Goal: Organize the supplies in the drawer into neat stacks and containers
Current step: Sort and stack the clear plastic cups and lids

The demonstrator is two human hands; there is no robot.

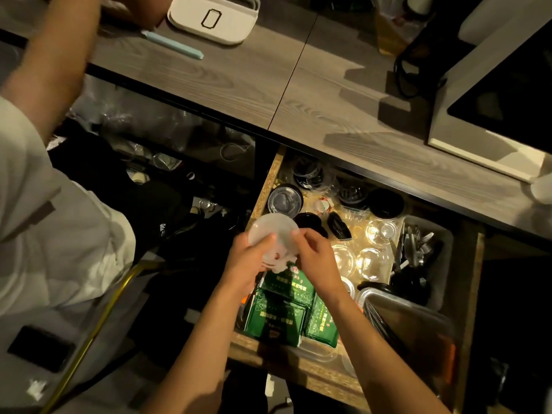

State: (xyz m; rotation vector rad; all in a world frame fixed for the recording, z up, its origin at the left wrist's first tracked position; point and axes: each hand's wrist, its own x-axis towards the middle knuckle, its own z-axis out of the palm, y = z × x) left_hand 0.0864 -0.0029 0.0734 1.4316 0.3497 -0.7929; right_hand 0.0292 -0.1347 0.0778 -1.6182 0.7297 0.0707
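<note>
Over the left side of the open wooden drawer (265,186), both my hands hold a round translucent white plastic lid (273,230). My left hand (249,262) grips its lower left edge, and my right hand (316,258) pinches its right edge. Beneath my hands lie green packets (277,315) in a clear tray. Black round containers (385,203), clear lids (285,200) and clear cups (380,231) fill the drawer's back and middle.
A grey bin of cutlery (421,249) and a metal-rimmed tub (418,321) sit at the drawer's right. Another person in a white top (53,222) stands at left, arm raised over the wood-grain counter (239,76). A white box (215,17) and an appliance (501,94) rest on it.
</note>
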